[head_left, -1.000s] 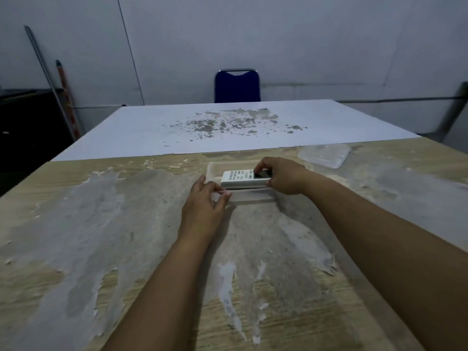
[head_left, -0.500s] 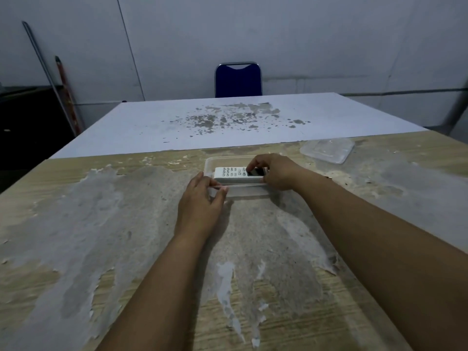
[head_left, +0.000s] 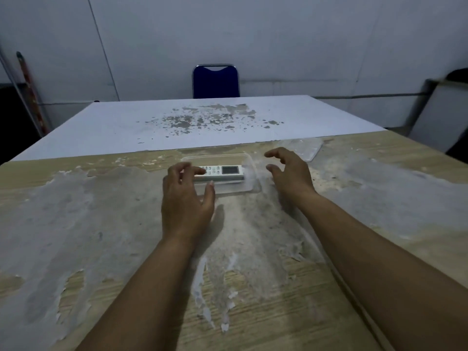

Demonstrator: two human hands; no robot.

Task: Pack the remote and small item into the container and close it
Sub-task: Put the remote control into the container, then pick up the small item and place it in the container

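Note:
A white remote (head_left: 222,172) with a small dark screen lies lengthwise inside a clear plastic container (head_left: 249,162) on the worn wooden table. My left hand (head_left: 186,198) hovers at the container's left end, fingers spread, its fingertips over the remote's left end; whether they touch is unclear. My right hand (head_left: 291,173) is just right of the container, fingers apart and empty. The clear lid (head_left: 307,148) lies flat on the table beyond my right hand. I see no small item.
A white sheet (head_left: 202,122) with grey flecks covers the table's far half. A blue chair (head_left: 215,81) stands behind it at the wall. Poles lean at the far left (head_left: 27,89). A pale panel (head_left: 440,117) stands at the right.
My right hand has let go of the remote and moved off to the right of the container. My left hand has opened its fingers at the container's left end.

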